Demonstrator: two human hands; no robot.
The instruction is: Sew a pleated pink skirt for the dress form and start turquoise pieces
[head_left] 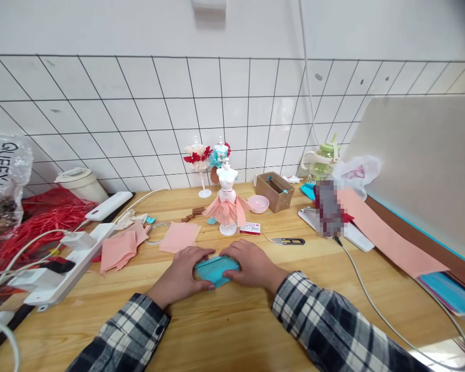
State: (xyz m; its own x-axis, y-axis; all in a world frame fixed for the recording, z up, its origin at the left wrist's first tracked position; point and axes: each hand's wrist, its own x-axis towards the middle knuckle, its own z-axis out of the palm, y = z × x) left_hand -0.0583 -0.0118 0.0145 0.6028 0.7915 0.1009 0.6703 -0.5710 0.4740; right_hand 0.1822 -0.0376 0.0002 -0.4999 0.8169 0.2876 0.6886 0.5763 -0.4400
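Note:
A small folded piece of blue cloth [216, 270] is held just above the wooden table [232, 320], near the middle. My left hand [184, 273] pinches its left end between thumb and fingers. On its right end, the thumb of my right hand [251, 264] lies over the cloth with the fingers behind. Beyond the hands stands a white mini dress form [227, 178] wearing a pink skirt [225, 208]. A flat pink cloth square [180, 237] lies just past my left hand.
Thread snips [289, 241], a small box [250, 228], a pink bowl [258, 204] and a cardboard box [275, 192] are behind right. Pink cloths [120, 249] and a power strip [70, 266] lie left. A phone [328, 209] with a cable is right.

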